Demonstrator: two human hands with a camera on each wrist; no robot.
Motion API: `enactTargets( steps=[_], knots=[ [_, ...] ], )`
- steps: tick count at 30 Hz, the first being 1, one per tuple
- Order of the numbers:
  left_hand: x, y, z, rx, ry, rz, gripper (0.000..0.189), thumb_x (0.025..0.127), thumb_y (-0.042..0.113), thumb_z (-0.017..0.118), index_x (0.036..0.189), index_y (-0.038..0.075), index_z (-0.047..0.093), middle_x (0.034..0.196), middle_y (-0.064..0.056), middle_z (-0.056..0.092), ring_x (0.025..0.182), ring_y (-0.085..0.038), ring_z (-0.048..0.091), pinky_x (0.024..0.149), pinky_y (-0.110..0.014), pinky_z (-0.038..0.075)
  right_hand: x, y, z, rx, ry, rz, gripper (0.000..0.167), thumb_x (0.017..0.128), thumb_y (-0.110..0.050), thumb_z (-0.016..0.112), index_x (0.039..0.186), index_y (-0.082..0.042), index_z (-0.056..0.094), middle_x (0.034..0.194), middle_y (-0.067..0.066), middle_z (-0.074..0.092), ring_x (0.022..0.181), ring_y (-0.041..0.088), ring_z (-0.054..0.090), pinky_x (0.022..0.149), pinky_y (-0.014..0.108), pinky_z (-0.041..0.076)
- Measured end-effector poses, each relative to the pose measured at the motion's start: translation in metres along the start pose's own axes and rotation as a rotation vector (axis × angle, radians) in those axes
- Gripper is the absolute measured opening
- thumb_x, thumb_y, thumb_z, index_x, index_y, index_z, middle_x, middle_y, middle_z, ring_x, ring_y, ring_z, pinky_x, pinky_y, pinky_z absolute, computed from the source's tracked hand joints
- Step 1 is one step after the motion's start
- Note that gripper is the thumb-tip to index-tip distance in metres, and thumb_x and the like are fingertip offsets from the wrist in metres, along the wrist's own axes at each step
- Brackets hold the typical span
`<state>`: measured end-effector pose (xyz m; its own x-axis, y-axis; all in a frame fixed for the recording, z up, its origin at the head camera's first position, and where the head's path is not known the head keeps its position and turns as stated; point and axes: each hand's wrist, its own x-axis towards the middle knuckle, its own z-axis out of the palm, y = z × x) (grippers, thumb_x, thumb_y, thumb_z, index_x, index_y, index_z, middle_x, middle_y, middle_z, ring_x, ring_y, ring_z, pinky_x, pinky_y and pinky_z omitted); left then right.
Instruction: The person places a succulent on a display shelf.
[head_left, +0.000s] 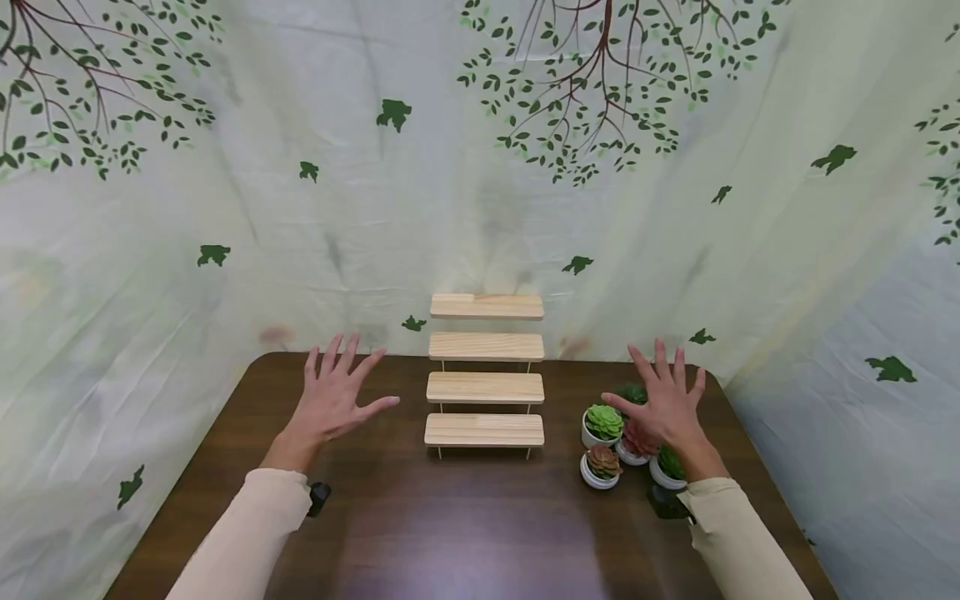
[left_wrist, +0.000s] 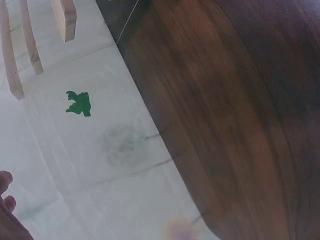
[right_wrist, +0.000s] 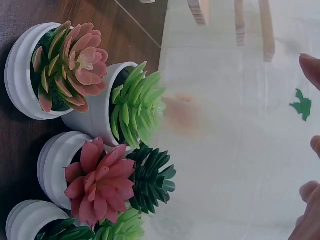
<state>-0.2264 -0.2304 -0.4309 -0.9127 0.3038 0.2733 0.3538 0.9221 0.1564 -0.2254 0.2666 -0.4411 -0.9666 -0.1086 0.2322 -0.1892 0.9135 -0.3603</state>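
Left of the four-tier wooden riser (head_left: 484, 429), the left hand (head_left: 336, 402) spreads its fingers, gripping nothing; right of it, the right hand (head_left: 666, 402), fingers equally apart, hovers by potted succulents (head_left: 637, 439), probably bunched there so one hand reaches them all.

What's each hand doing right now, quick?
Left hand: open, fingers spread, holding nothing, left of the wooden shelf.
Right hand: open, fingers spread, holding nothing, above the potted succulents.
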Motion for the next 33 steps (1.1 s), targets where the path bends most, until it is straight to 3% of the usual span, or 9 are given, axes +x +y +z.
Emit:
enactTargets(
  steps=[7,17,23,29,33],
  knots=[
    [-0.004,-0.001,0.002,-0.035,-0.021,-0.018,0.082,0.085,0.065,0.055,0.15,0.021,0.032,0.159,-0.019,0.014,0.144,-0.041,0.008,0.111,-0.064,0.001,0.001,-0.002,0.0,0.013,0.002,0.014,0.096,0.081,-0.066,0.061,0.155,-0.022,0.018,0.16,0.019,-0.005,0.143,0.041,-0.018,0.103,0.073,-0.013],
    [-0.009,0.002,0.014,-0.232,-0.014,-0.089,0.074,0.088,0.056,0.058,0.149,0.019,0.037,0.156,-0.018,0.023,0.14,-0.042,0.022,0.109,-0.067,0.005,-0.003,0.0,0.001,0.071,0.002,0.045,0.098,0.08,-0.064,0.064,0.155,-0.021,0.017,0.16,0.018,-0.008,0.143,0.039,-0.019,0.105,0.071,-0.012],
    [-0.014,0.005,0.026,-0.428,0.005,-0.138,0.073,0.09,0.048,0.059,0.151,0.018,0.032,0.156,-0.016,0.026,0.14,-0.04,0.023,0.105,-0.069,0.012,-0.009,0.004,0.006,0.139,0.033,0.028,0.097,0.081,-0.058,0.067,0.155,-0.019,0.018,0.16,0.018,-0.006,0.143,0.04,-0.017,0.105,0.071,-0.011],
    [-0.019,0.007,0.032,-0.719,-0.01,-0.246,0.065,0.096,0.04,0.055,0.152,0.022,0.028,0.157,-0.015,0.023,0.142,-0.044,0.017,0.105,-0.072,0.017,-0.016,0.008,0.015,0.228,0.073,-0.013,0.094,0.081,-0.049,0.07,0.154,-0.014,0.021,0.16,0.02,-0.001,0.144,0.043,-0.011,0.106,0.071,-0.006],
    [-0.02,0.01,0.037,-0.911,0.008,-0.294,0.06,0.098,0.034,0.054,0.151,0.02,0.031,0.156,-0.015,0.026,0.142,-0.041,0.019,0.109,-0.067,0.017,-0.022,0.011,0.021,0.303,0.107,-0.041,0.091,0.081,-0.041,0.072,0.153,-0.015,0.022,0.159,0.022,0.003,0.143,0.046,-0.006,0.105,0.072,-0.002]
  ],
)
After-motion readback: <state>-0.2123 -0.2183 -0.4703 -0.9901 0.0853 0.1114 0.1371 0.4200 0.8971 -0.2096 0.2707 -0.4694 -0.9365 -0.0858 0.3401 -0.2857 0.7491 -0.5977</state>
